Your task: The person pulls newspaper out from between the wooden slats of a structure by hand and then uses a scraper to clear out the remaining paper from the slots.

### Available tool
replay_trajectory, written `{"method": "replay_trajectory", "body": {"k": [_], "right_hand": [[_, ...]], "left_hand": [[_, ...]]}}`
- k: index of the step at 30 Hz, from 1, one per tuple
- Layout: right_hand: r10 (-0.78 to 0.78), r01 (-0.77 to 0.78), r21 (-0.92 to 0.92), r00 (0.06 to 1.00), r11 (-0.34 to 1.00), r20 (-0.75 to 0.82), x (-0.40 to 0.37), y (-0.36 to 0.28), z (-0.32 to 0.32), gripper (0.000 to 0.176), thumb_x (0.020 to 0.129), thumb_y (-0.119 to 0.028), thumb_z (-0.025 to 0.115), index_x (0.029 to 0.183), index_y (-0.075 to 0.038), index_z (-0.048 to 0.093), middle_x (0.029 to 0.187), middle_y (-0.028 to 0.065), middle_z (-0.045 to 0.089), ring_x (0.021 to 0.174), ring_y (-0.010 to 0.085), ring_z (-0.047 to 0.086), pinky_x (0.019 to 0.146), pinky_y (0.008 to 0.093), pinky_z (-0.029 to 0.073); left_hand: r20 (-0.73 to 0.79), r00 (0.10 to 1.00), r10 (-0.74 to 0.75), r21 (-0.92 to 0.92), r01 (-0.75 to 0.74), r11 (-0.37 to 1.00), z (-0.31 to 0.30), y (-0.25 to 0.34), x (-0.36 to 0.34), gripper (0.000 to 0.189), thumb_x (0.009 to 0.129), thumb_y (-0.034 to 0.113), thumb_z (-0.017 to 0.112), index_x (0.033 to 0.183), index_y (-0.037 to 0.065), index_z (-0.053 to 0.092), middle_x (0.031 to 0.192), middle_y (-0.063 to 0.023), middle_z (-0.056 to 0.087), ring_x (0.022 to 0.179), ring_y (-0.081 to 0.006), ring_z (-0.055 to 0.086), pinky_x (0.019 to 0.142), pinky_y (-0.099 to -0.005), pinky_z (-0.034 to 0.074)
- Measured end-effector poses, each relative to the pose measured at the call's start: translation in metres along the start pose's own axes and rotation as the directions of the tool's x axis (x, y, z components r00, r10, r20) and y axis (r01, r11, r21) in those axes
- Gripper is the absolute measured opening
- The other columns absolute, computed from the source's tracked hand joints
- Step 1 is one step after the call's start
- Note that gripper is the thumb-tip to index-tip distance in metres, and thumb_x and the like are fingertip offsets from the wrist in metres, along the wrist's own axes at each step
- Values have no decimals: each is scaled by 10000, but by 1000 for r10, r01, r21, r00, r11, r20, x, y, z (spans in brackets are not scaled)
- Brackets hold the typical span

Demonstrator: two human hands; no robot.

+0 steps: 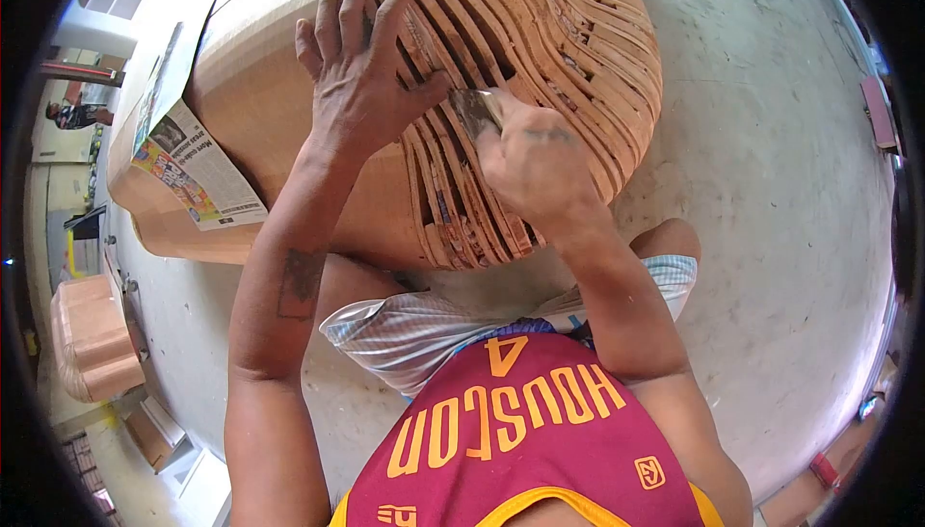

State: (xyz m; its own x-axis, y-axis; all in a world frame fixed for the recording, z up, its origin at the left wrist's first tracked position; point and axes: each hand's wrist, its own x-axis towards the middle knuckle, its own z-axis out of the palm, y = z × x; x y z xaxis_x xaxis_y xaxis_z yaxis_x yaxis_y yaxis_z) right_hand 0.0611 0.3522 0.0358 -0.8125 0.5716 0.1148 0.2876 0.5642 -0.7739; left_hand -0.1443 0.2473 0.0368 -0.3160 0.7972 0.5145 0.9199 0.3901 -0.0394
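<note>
In front of me stands a large rounded brown piece (347, 204), its near end made of many curved, wavy strips (568, 74) with dark gaps between them. My left hand (361, 89) lies over the strips with its fingers spread, the thumb pointing toward my right hand. Closed around a flat metal blade (472, 108), my right hand (535, 156) rests at the strips. The blade's tip is by the left thumb, at a gap. Its handle is hidden in my fist.
Newspaper sheets (207, 175) drape over the piece's left side. A smaller brown rounded piece (96, 334) stands on the concrete floor (761, 171) at left. Another person (72, 115) is far off at left. My crossed legs (405, 329) are close to the strips.
</note>
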Motion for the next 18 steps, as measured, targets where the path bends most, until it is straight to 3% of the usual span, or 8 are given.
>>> {"method": "replay_trajectory", "body": {"k": [2, 7, 10, 13, 18], "right_hand": [[72, -74, 23, 995, 997, 75, 7, 3, 4, 261, 1005, -165, 604, 1197, -16, 701, 957, 307, 725, 934, 515, 699, 840, 570, 553], [-19, 19, 50, 1000, 999, -2, -5, 5, -11, 254, 1015, -152, 605, 1196, -1, 700, 930, 290, 740, 906, 482, 730, 816, 546, 581], [-51, 52, 63, 999, 997, -19, -14, 6, -20, 263, 1016, -136, 611, 1213, 14, 698, 919, 287, 745, 895, 468, 743, 807, 539, 590], [-42, 41, 83, 999, 996, 0, -19, 2, -24, 267, 1013, -124, 619, 1223, 21, 696, 937, 288, 746, 910, 467, 741, 819, 537, 587], [-107, 114, 134, 992, 984, -60, -9, -1, -22, 270, 1015, -107, 621, 1239, 24, 694, 969, 290, 745, 919, 462, 744, 828, 529, 588]], "left_hand": [[-3, 1000, -10, 9, 10, 1000, -1, -1, 3, 1109, 777, 507, 910, 1699, 328, 322, 1753, -154, 237, 1623, -447, 150, 1292, -663, 74], [24, 999, 20, 3, -20, 1000, -5, -3, 0, 1080, 818, 542, 879, 1706, 308, 308, 1749, -157, 236, 1628, -441, 142, 1294, -650, 84], [-42, 999, 19, -77, -22, 997, -3, -7, 3, 996, 861, 565, 834, 1688, 292, 349, 1703, -152, 330, 1600, -420, 214, 1284, -615, 148], [-143, 990, 2, -100, -16, 995, -2, -14, 16, 838, 862, 468, 828, 1604, 275, 488, 1580, -130, 472, 1483, -387, 370, 1247, -569, 232], [-96, 995, -40, -76, 32, 997, -8, -23, 29, 707, 848, 449, 834, 1487, 249, 610, 1466, -96, 538, 1359, -345, 433, 1173, -528, 352]]}}
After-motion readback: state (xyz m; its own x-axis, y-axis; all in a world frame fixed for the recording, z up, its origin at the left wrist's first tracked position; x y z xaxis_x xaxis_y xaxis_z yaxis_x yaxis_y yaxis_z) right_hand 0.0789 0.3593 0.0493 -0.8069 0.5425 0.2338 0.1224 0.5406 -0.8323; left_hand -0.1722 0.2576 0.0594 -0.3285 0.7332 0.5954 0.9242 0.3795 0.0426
